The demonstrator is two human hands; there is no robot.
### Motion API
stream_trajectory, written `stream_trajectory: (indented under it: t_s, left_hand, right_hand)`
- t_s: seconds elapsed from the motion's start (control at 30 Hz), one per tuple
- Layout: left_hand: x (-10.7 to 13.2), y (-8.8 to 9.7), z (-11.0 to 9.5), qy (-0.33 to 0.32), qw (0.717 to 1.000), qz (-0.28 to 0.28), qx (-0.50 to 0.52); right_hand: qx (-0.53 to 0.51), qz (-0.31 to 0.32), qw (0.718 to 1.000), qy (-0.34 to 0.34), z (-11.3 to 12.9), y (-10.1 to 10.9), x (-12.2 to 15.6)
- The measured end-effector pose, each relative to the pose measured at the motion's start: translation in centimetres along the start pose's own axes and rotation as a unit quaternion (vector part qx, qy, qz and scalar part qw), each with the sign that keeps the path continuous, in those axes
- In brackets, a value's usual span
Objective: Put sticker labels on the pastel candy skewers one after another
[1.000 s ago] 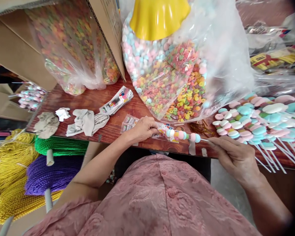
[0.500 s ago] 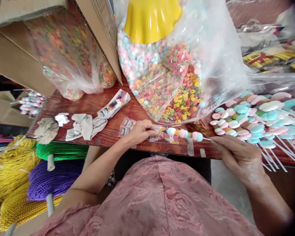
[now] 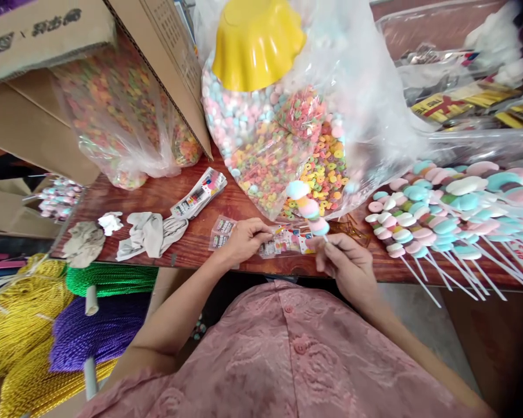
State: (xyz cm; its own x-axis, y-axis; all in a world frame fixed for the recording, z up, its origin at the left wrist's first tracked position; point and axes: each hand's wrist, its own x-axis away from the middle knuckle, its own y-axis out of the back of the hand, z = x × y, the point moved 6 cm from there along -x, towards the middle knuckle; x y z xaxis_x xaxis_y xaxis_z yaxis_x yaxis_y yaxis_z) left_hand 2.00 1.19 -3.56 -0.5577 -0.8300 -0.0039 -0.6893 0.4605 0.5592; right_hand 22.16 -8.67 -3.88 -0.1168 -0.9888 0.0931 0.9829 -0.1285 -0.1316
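My right hand [image 3: 346, 264] pinches the white stick of a candy skewer [image 3: 307, 206], which stands nearly upright with pastel blue, pink and green sweets stacked on it. My left hand [image 3: 244, 238] rests on the wooden table's front edge, its fingers closed on a small clear printed wrapper [image 3: 287, 241]. The two hands are close together in front of my pink shirt.
A big clear bag of coloured candy rings [image 3: 296, 151] with a yellow bowl [image 3: 257, 43] on top stands behind the hands. Finished skewers [image 3: 444, 215] lie in a pile at right. A cardboard box [image 3: 70, 69], cloth rags [image 3: 150, 232] and cord spools [image 3: 70, 313] are at left.
My right hand has moved left toward my left hand and swung the skewer from lying level to standing upright. The left hand stays at the wrapper.
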Motion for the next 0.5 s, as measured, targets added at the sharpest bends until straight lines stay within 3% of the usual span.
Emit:
stream_trajectory:
  t_s: [0.1, 0.23, 0.33, 0.5]
  left_hand:
    - [0.0, 0.6, -0.2, 0.052, 0.994, -0.013, 0.091]
    - [0.2, 0.6, -0.8, 0.074, 0.986, -0.025, 0.148]
    - [0.5, 0.4, -0.5, 0.079, 0.982, -0.049, 0.163]
    - [0.6, -0.5, 0.5, 0.073, 0.981, -0.068, 0.164]
  right_hand:
    - [0.006, 0.007, 0.999, 0.042, 0.8, -2.6, -1.8]
    - [0.04, 0.031, 0.996, 0.079, 1.6, -4.4, -3.8]
    - [0.052, 0.028, 0.994, 0.093, 1.6, -4.7, -4.1]
    - [0.062, -0.048, 0.986, 0.149, 1.7, -3.7, -3.2]
